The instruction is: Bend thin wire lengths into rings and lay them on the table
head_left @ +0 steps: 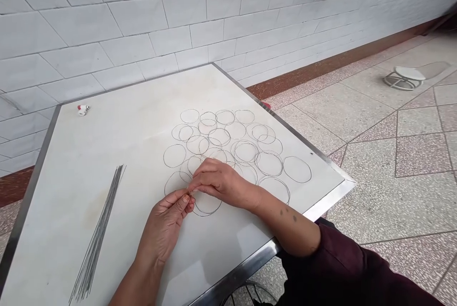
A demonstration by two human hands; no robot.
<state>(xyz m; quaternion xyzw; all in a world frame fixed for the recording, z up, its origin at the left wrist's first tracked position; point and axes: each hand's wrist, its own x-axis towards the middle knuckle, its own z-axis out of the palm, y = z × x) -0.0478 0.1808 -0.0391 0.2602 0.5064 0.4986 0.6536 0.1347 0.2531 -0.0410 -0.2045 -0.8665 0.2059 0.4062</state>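
Fingertips together, the left hand (pixel 164 231) and right hand (pixel 225 185) pinch a wire loop (pixel 207 215), seen just below the right wrist's side at lower centre; wires (pixel 97 237) lie lower left on the tabletop (pixel 143 125).

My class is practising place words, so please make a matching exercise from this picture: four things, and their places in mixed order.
1. bundle of straight grey metal wires
2. thin round dark wire rings
3. small red-and-white object
4. white stool-like seat

A. on the speckled tile floor
B. near the far left corner of the white metal-edged table
C. beside the left forearm
D. spread around and beyond the right hand

Pairs: 1-C; 2-D; 3-B; 4-A
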